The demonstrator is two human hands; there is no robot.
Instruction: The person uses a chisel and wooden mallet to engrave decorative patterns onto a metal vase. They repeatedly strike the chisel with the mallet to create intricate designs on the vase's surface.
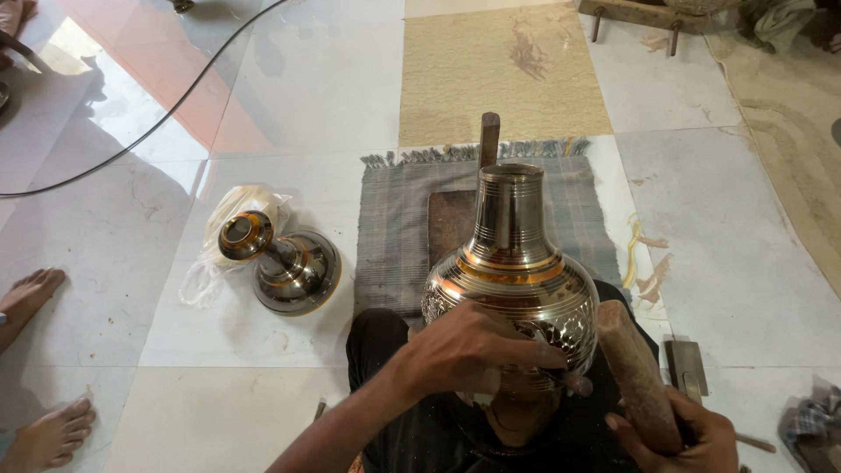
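A large shiny metal vase [512, 263] with engraved patterns and copper-coloured bands stands on my lap, its neck pointing away from me. My left hand [477, 350] lies against the vase's lower belly, fingers pinched on a thin dark tool whose tip touches the metal. To the right of the vase, my right hand [679, 434] grips a thick brown wooden mallet [635, 372], its head raised beside the vase's belly.
A smaller metal stand [285, 263] lies tilted on the tiled floor to the left, beside a plastic bag [232, 210]. A grey fringed mat [399, 219] with a wooden board [451, 219] lies ahead. Another person's bare feet [31, 293] show at far left. A black cable [131, 140] crosses the floor.
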